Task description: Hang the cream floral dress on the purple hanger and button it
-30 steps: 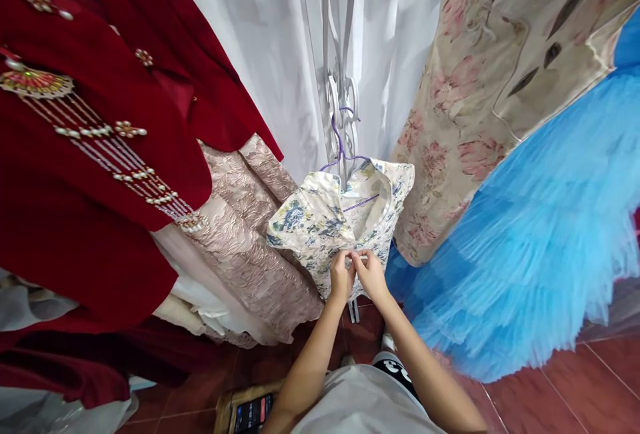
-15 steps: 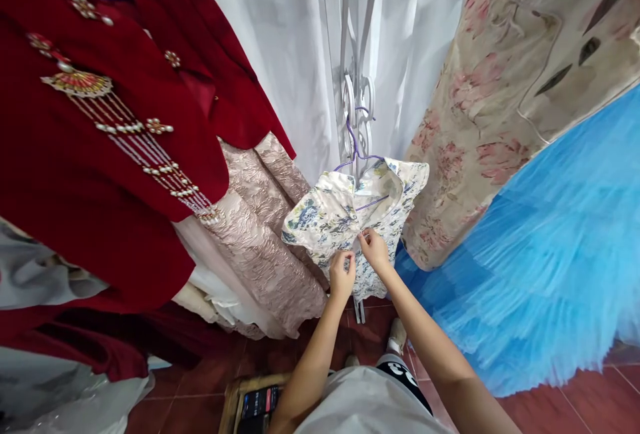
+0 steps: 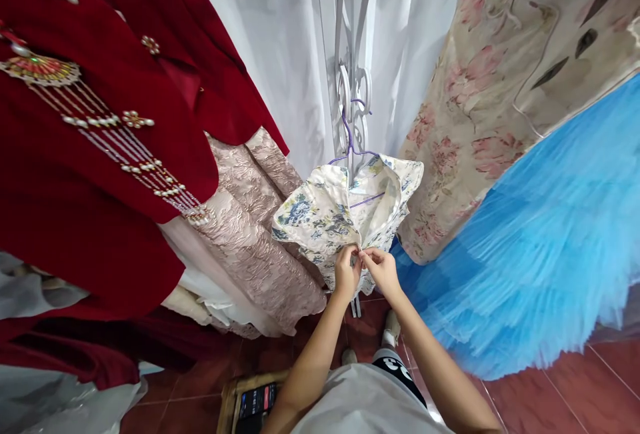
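A cream blouse [image 3: 320, 214] with a blue floral print hangs on a purple hanger [image 3: 350, 142], its neckline gaping at the front. At the lower front of its opening, my left hand [image 3: 347, 273] pinches the fabric edge. My right hand [image 3: 381, 269] is closed in a pinch on the same edge, its fingertips meeting those of the left. Whether a button or other fastener sits between the fingertips is too small to tell. The lower part of the blouse is partly hidden behind both hands.
A white metal stand [image 3: 364, 91] bears the hanger. To the left hang a red beaded jacket [image 3: 180, 147] and a pink brocade garment [image 3: 250, 241]. On the right are a floral dress [image 3: 450, 141] and blue tulle [image 3: 520, 254]. A phone [image 3: 257, 399] lies on a wooden stool [image 3: 229, 397].
My hands have come together lower on the blouse's front; the right one moved down to meet the left. The neckline gapes wider, and the view has shifted slightly.
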{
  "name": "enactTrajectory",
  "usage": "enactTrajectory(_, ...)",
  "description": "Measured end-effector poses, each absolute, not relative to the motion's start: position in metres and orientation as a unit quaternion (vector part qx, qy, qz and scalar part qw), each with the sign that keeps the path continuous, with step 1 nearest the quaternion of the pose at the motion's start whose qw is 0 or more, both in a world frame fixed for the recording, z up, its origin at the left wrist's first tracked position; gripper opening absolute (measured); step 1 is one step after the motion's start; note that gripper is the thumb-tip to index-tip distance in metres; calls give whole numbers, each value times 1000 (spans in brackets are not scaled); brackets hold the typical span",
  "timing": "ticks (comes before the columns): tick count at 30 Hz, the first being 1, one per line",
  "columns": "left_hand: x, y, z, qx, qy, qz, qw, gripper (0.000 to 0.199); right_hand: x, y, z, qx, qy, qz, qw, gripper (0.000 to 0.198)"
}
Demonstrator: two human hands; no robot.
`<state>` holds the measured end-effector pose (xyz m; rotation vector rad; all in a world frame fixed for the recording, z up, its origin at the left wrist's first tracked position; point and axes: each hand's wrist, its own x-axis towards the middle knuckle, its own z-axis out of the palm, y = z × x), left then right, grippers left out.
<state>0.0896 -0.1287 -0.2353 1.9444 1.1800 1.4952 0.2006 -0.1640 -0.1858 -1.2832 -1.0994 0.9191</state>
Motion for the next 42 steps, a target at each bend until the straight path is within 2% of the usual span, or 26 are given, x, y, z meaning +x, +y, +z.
enactTrajectory(3,89,-132,-233,703,431,518,228,12,199,-159,-164,-519,-420,438,602,29)
enactTrajectory(6,84,-137,-235,704,445,497,243,11,197,-143,-124,-479,-396,450,641,23)
enactTrajectory(12,73,-155,-233,672,469,502,277,12,189,-99,-28,-407,-428,432,681,21)
enactTrajectory(16,65,-158,-221,688,442,509,269,11,179,-88,2,-364,-424,411,720,19)
enactTrajectory(20,52,-144,-177,691,414,546,230,6,175,-95,-4,-368,-435,409,712,16)
enactTrajectory(23,44,-121,-110,699,382,575,187,27,178,-103,-13,-392,-460,380,700,18)
enactTrajectory(24,43,-111,-84,713,357,588,134,30,179,-105,-15,-396,-468,366,700,19)
enactTrajectory(28,45,-78,-5,821,291,491,17,23,185,-105,-17,-403,-505,325,690,24)
enactTrajectory(32,53,-70,19,845,297,444,-37,21,184,-96,-28,-417,-527,285,683,30)
enactTrajectory(37,32,-57,40,792,336,503,-79,24,178,-94,-77,-469,-517,300,650,29)
enactTrajectory(39,3,-45,47,757,370,534,-70,30,176,-103,-101,-498,-508,313,629,27)
enactTrajectory(42,-53,-27,39,709,424,564,22,43,171,-122,-131,-513,-515,335,599,27)
